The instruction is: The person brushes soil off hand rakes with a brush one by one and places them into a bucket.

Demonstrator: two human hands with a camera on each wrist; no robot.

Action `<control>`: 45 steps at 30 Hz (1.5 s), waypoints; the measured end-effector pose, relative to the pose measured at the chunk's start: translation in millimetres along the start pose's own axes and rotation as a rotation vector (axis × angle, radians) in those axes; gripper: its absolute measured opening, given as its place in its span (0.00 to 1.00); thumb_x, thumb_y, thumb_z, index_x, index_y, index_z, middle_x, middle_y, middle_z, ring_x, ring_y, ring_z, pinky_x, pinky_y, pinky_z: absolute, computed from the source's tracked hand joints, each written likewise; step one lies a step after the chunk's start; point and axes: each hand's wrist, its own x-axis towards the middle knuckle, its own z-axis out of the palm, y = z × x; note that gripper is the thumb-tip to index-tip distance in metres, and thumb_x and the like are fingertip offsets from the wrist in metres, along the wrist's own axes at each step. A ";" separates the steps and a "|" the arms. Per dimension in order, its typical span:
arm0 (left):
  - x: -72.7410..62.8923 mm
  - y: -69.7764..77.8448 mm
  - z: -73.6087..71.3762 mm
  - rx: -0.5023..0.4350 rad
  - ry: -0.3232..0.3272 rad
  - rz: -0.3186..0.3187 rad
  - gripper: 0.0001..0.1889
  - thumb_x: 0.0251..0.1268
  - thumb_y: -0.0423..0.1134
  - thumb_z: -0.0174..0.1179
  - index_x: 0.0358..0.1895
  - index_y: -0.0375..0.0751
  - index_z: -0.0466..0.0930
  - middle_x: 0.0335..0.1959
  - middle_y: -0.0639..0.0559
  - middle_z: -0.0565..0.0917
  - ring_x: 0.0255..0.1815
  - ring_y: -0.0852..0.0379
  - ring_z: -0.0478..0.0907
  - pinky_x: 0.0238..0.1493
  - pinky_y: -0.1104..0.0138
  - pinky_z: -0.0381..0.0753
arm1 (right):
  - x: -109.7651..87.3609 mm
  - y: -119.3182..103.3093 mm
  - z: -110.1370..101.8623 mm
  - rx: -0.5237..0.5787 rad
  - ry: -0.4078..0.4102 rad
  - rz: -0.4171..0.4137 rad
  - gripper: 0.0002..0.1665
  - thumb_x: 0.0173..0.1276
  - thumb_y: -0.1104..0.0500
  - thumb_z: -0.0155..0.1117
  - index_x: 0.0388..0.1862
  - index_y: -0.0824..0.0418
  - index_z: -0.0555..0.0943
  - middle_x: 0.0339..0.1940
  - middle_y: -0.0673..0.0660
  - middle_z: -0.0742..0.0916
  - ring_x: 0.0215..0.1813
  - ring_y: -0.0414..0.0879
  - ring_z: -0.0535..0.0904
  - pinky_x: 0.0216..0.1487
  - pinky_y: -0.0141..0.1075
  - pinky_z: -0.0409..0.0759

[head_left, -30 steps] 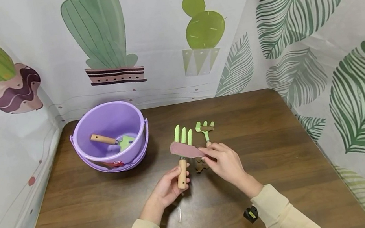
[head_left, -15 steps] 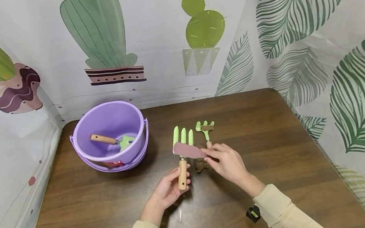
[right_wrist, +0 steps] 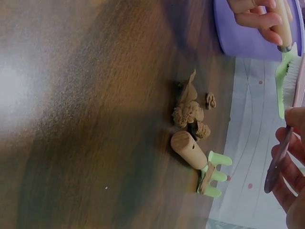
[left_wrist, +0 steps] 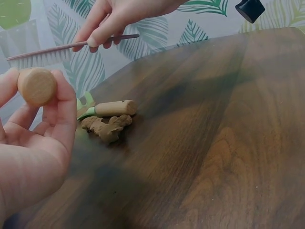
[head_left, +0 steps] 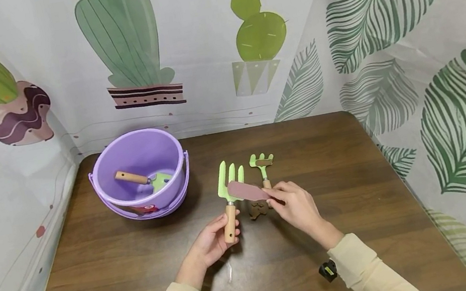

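My left hand (head_left: pixel 209 243) grips the wooden handle of a light green hand fork (head_left: pixel 223 187), tines pointing away from me above the table. In my right hand (head_left: pixel 297 207), thumb and fingers pinch the handle end of a pink brush (head_left: pixel 247 190). Its flat back faces up in the head view. White bristles (right_wrist: pixel 291 81) lie against the green fork head in the right wrist view. Beneath the hands, brown clay-like lumps (right_wrist: pixel 188 112) sit on the table, close to a small green hand rake (head_left: pixel 263 168) with brown matter stuck across its tines.
A purple bucket (head_left: pixel 140 139) stands at the back left with its handle down. Inside lies a green hand trowel (head_left: pixel 158 181) with a wooden handle. The brown wooden table (head_left: pixel 345 158) meets a printed cloth backdrop (head_left: pixel 198 44) at the rear.
The brush and my right hand have shifted a little to the right across the fork. The fork has moved slightly left and tilts left, with more of its green head showing.
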 end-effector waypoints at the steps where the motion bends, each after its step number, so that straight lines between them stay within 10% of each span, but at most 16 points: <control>1: -0.3 0.2 -0.3 0.004 0.000 0.002 0.13 0.71 0.43 0.43 0.49 0.47 0.75 0.36 0.54 0.77 0.32 0.61 0.79 0.36 0.71 0.78 | -0.3 0.8 -0.1 -0.002 0.002 -0.003 0.18 0.49 0.59 0.72 0.42 0.55 0.86 0.30 0.46 0.84 0.28 0.39 0.73 0.23 0.32 0.72; 45: 1.5 -2.4 -4.0 0.018 0.017 -0.034 0.13 0.71 0.42 0.43 0.48 0.48 0.76 0.36 0.52 0.77 0.32 0.61 0.78 0.35 0.71 0.78 | 2.9 -3.3 1.0 -0.002 0.000 -0.002 0.18 0.49 0.59 0.72 0.42 0.55 0.86 0.29 0.47 0.84 0.29 0.40 0.73 0.24 0.32 0.72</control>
